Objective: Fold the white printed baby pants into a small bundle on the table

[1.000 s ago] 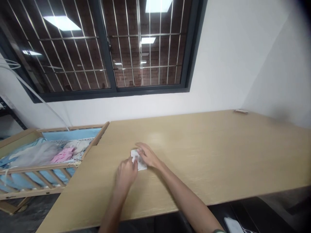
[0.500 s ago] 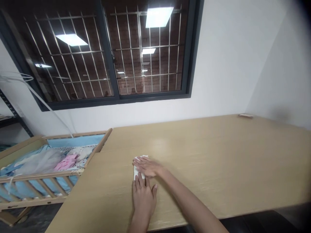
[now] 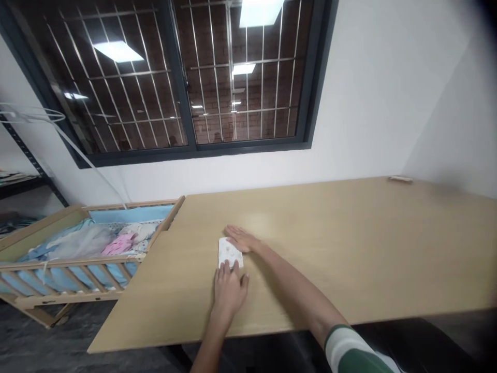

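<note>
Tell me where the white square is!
In the head view, the white square lies left of centre on the table, left hand at its near edge, right hand at its far right.

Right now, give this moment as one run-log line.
cloth: flat on table | left hand: on near edge | right hand: at far right corner

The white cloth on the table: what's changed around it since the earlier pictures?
The right hand, which lay across the white cloth, has moved toward its far right corner, uncovering most of it. The left hand, bent at first, now lies flatter with fingertips on the near edge. The cot looks unchanged.
</note>
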Demonstrator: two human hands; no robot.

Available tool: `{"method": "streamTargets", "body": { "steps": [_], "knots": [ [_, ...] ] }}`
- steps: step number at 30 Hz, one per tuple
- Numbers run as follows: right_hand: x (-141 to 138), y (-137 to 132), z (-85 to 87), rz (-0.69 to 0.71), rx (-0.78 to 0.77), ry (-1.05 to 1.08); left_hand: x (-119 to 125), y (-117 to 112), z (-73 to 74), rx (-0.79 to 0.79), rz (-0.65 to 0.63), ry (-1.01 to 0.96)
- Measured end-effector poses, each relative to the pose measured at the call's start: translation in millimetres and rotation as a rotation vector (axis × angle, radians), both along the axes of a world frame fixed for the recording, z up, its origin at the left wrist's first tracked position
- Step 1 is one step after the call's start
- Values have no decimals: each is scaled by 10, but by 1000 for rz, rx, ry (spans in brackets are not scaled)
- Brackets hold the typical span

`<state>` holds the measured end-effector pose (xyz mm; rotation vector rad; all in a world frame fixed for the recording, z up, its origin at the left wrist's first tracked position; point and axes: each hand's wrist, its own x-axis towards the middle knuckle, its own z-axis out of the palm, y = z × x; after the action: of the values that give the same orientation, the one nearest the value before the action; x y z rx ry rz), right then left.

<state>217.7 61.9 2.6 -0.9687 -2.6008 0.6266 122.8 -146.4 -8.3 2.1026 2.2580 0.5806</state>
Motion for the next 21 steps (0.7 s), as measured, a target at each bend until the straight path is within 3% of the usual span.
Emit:
{"method": "streamTargets", "body": {
  "steps": [3,5,8,13,17,21],
  "knots": [
    [70,32,77,-275,-37,245,-281,33,174,-45,85,-74],
    [107,28,117,-381,-35,327,-423,89,245,-67,188,-73],
    [93,-82,125,-369,-45,307,-484,222,294,-112,254,-64],
    [-30,-488,98,-332,-66,254,-422,335,347,-188,217,-85],
    [-110,-939,139,-322,-56,239,-522,58,404,-211,171,-119],
    [-207,-1604,187,-222,-54,294,-829,-588,396,-208,89,-185]
  ]
}}
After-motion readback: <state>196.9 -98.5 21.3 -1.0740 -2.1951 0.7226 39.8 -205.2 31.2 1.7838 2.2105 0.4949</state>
